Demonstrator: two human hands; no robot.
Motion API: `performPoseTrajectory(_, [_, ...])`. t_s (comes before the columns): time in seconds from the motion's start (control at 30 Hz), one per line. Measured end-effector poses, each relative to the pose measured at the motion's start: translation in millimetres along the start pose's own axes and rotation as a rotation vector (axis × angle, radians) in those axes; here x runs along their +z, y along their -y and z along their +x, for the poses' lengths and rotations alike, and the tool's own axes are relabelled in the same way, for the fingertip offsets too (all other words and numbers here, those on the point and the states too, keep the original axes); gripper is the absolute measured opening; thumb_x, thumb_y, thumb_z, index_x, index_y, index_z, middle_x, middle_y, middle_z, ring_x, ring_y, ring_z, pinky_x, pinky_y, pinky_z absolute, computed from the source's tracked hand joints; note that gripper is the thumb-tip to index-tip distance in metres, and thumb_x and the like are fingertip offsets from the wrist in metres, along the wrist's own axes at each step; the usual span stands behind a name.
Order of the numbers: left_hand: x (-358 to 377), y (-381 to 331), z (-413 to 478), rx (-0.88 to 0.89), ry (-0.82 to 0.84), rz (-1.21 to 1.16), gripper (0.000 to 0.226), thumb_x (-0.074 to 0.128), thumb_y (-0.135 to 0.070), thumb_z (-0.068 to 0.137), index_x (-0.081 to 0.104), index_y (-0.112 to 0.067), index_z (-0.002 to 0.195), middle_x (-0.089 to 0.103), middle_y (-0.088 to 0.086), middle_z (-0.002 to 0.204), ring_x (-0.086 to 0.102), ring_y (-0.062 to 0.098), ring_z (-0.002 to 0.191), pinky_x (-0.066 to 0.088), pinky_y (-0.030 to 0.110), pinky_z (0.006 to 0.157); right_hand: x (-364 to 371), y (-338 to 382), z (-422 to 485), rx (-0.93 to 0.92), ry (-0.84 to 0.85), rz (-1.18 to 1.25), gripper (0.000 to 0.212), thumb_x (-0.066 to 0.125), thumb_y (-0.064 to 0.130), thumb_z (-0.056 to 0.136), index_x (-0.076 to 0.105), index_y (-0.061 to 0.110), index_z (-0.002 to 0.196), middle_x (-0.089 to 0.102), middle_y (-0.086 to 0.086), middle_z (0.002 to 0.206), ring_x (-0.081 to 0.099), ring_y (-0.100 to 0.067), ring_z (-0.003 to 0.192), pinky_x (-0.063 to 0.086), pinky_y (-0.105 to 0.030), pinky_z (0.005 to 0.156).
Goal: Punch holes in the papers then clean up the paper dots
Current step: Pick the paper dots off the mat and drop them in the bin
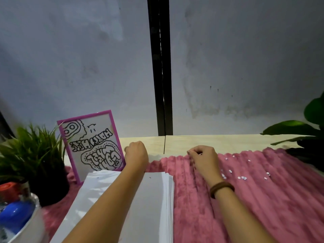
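Observation:
A stack of white papers (pixel 150 204) lies on the pink fluffy cloth (pixel 263 199), under my left forearm. My left hand (pixel 136 155) is curled into a fist past the stack's far edge, beside the pink-framed drawing; whether it holds anything is hidden. My right hand (pixel 203 158) rests at the cloth's far edge with its fingertips pinched together, seemingly on small white bits. Several white paper dots (pixel 242 177) lie scattered on the cloth to the right of that hand. No hole punch is in view.
A pink-framed drawing (pixel 93 144) leans upright at the back left. A potted grass plant (pixel 35 158) stands left of it. A white bowl (pixel 29 223) with blue and red items sits at the near left. Dark green leaves (pixel 298 130) reach in from the right. A black cord (pixel 164 142) hangs at the back.

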State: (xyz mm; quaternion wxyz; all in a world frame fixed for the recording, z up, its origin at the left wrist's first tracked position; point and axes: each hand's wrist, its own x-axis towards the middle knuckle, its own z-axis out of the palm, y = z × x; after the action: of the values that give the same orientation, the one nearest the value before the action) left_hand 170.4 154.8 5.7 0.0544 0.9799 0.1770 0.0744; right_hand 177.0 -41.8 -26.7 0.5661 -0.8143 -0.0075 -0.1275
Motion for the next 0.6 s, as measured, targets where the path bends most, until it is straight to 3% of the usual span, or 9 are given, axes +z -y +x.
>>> performPoseTrajectory(0.1, [1.4, 1.4, 2.7, -0.022, -0.008, -0.003, 0.024, 0.048, 0.004, 0.090, 0.057, 0.002, 0.112, 0.062, 0.016, 0.114, 0.059, 0.030, 0.105, 0.046, 0.033, 0.087, -10.6, 2.2, 7.1, 0.044, -0.021, 0.141, 0.024, 0.069, 0.009, 0.090, 0.068, 0.015, 0.067, 0.064, -0.002, 0.062, 0.060, -0.020, 0.057, 0.050, -0.028, 0.056])
performPoseTrajectory(0.2, [7.7, 2.5, 5.0, -0.045, -0.036, -0.019, 0.022, 0.052, 0.004, 0.089, 0.059, 0.001, 0.109, 0.062, 0.016, 0.113, 0.059, 0.030, 0.104, 0.048, 0.034, 0.084, -25.8, 5.8, 13.8, 0.053, -0.065, 0.216, 0.018, 0.068, 0.010, 0.090, 0.069, 0.011, 0.072, 0.064, -0.004, 0.065, 0.058, -0.017, 0.057, 0.047, -0.027, 0.052])
performPoseTrajectory(0.37, [17.9, -0.8, 4.0, -0.035, -0.091, -0.023, 0.029, 0.051, 0.008, 0.089, 0.058, 0.001, 0.117, 0.059, 0.016, 0.116, 0.050, 0.030, 0.111, 0.048, 0.036, 0.088, -47.3, -0.4, 23.2, 0.045, -0.106, 0.207, 0.022, 0.070, 0.009, 0.089, 0.067, 0.015, 0.068, 0.066, 0.000, 0.072, 0.058, -0.013, 0.058, 0.047, -0.027, 0.058])
performPoseTrajectory(0.6, [20.8, -12.9, 16.7, 0.140, -0.075, -0.356, 0.022, 0.058, -0.008, 0.094, 0.068, -0.005, 0.113, 0.068, 0.010, 0.110, 0.062, 0.022, 0.092, 0.048, 0.027, 0.082, -61.3, -10.0, 25.0, 0.020, 0.061, -0.032, 0.019, 0.076, 0.003, 0.081, 0.074, 0.012, 0.065, 0.066, 0.008, 0.062, 0.055, 0.005, 0.052, 0.040, -0.014, 0.055])
